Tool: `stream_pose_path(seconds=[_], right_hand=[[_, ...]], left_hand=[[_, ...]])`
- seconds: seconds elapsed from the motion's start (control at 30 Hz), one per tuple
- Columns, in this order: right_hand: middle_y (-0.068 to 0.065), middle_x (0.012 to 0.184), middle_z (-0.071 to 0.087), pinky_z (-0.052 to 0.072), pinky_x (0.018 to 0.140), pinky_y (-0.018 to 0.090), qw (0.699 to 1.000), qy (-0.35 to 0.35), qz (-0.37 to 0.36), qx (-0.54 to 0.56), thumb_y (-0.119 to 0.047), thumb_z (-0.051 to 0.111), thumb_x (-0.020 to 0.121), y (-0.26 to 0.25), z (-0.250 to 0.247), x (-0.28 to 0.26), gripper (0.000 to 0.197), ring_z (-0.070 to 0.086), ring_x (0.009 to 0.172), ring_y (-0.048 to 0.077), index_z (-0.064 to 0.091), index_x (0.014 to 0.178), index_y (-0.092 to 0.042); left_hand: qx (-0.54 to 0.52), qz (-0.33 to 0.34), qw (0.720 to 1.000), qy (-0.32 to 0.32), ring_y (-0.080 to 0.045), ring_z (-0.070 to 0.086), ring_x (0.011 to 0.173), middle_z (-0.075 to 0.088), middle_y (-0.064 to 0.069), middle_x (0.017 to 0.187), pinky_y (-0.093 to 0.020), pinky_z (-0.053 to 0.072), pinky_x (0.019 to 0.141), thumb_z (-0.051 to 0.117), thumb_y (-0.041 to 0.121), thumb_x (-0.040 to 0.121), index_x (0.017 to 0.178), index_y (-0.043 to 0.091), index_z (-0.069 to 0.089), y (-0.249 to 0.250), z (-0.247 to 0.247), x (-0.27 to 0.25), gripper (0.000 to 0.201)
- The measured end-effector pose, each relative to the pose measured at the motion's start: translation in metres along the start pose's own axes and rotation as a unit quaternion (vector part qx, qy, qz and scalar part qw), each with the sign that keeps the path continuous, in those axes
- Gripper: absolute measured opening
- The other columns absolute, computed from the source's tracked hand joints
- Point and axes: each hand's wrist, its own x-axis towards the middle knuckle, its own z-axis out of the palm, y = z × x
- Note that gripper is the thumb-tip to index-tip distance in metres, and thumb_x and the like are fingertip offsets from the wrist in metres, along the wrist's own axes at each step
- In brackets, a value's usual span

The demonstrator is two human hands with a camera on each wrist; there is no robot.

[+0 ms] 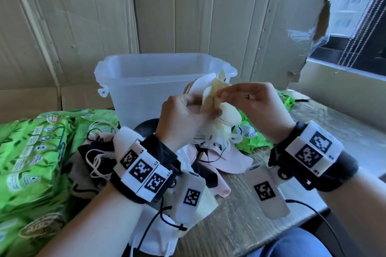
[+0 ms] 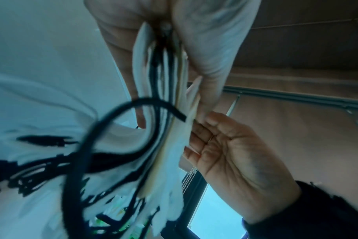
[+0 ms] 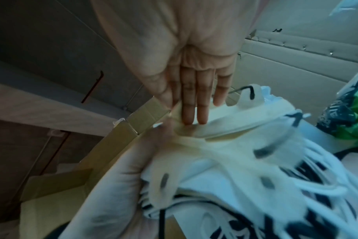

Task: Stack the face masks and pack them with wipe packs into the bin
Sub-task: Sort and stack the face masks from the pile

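Note:
In front of the translucent plastic bin (image 1: 146,81) I hold up a stack of face masks (image 1: 215,100), cream and white, ear loops dangling below. My left hand (image 1: 198,110) grips the stack from the left, fingers curled round it. My right hand (image 1: 225,95) pinches the stack's upper edge between thumb and fingers. In the left wrist view the left hand (image 2: 204,48) clamps the layered mask stack (image 2: 174,145) edge-on while the right hand (image 2: 225,145) touches its edge. The right wrist view has the right hand (image 3: 192,100) lying along the cream mask stack (image 3: 225,145).
Green wipe packs lie at the left (image 1: 35,152) and behind my right hand (image 1: 250,133). Loose pink masks (image 1: 229,158) and black and white ones cover the wooden table (image 1: 261,215) under my wrists. Cardboard walls stand behind; a window is at the right.

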Motion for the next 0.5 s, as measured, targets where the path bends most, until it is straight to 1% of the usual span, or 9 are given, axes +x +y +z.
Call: stream_pose_path(seconds=[0.07,0.1,0.2,0.23,0.3,0.37,0.43,0.47,0.5], right_hand=[[-0.008,0.074,0.072,0.051,0.074,0.018,1.0,0.005,-0.005,0.008,-0.007,0.073,0.076,0.0,0.002,-0.002,0.013,0.064,0.068,0.001,0.071,0.073,-0.02],[-0.008,0.07,0.072,0.052,0.073,0.02,1.0,0.02,-0.005,0.012,-0.007,0.076,0.073,0.001,0.003,-0.002,0.014,0.064,0.065,0.003,0.071,0.069,-0.02],[0.004,0.068,0.071,0.054,0.072,0.038,0.997,0.069,0.001,0.017,-0.006,0.081,0.065,0.002,0.004,0.001,0.022,0.064,0.065,0.016,0.067,0.058,-0.022],[0.007,0.066,0.069,0.052,0.069,0.04,0.997,0.079,0.006,0.023,-0.003,0.081,0.063,0.003,0.003,0.002,0.026,0.062,0.064,0.018,0.065,0.056,-0.021],[0.003,0.06,0.06,0.045,0.063,0.037,0.995,0.099,0.016,0.027,0.007,0.077,0.062,0.004,0.001,0.005,0.035,0.054,0.061,0.019,0.058,0.057,-0.021],[-0.002,0.059,0.049,0.039,0.061,0.035,0.992,0.122,0.014,0.021,0.011,0.069,0.063,0.006,-0.006,0.007,0.038,0.045,0.059,0.017,0.055,0.063,-0.024],[-0.002,0.062,0.047,0.038,0.059,0.034,0.989,0.147,0.009,0.015,0.004,0.059,0.058,0.006,-0.014,0.007,0.039,0.041,0.058,0.017,0.057,0.076,-0.03],[0.0,0.065,0.05,0.04,0.058,0.035,0.987,0.159,0.01,0.016,-0.001,0.055,0.057,0.005,-0.018,0.008,0.042,0.043,0.059,0.017,0.057,0.082,-0.034],[0.0,0.067,0.054,0.042,0.058,0.036,0.985,0.17,0.009,0.016,-0.003,0.054,0.057,0.005,-0.022,0.008,0.044,0.046,0.06,0.017,0.057,0.087,-0.037]], left_hand=[[-0.017,-0.006,1.0,-0.008,-0.019,0.071,0.084,0.075,0.0,0.08,-0.048,0.055,0.081,0.078,0.049,0.054,0.088,0.017,0.076,-0.004,-0.001,0.001,0.047],[-0.021,-0.009,1.0,-0.015,-0.019,0.07,0.088,0.075,0.001,0.082,-0.047,0.055,0.084,0.077,0.049,0.053,0.089,0.017,0.076,-0.005,-0.002,0.002,0.048],[-0.031,-0.016,0.999,-0.036,-0.015,0.069,0.091,0.075,0.002,0.086,-0.042,0.054,0.089,0.079,0.035,0.06,0.091,0.018,0.075,-0.007,-0.004,0.004,0.035],[-0.035,-0.014,0.998,-0.042,-0.014,0.069,0.091,0.075,0.003,0.087,-0.038,0.054,0.088,0.079,0.029,0.064,0.091,0.017,0.075,-0.009,-0.004,0.005,0.029],[-0.032,-0.006,0.998,-0.049,-0.004,0.067,0.083,0.074,0.012,0.082,-0.025,0.052,0.082,0.077,0.015,0.074,0.087,0.02,0.074,-0.011,-0.006,0.007,0.014],[-0.029,0.01,0.998,-0.049,0.003,0.064,0.08,0.071,0.017,0.082,-0.015,0.048,0.078,0.068,0.004,0.082,0.088,0.024,0.07,-0.011,-0.007,0.009,0.021],[-0.04,0.034,0.998,-0.047,0.002,0.059,0.102,0.066,0.012,0.109,-0.016,0.043,0.094,0.063,-0.002,0.084,0.109,0.025,0.061,-0.013,-0.009,0.012,0.037],[-0.032,0.049,0.997,-0.041,0.002,0.051,0.116,0.058,0.012,0.123,-0.017,0.036,0.103,0.063,-0.003,0.084,0.12,0.028,0.053,-0.015,-0.011,0.013,0.049],[-0.026,0.067,0.997,-0.037,0.002,0.043,0.126,0.051,0.015,0.132,-0.019,0.031,0.109,0.064,-0.003,0.084,0.126,0.033,0.046,-0.016,-0.012,0.014,0.058]])
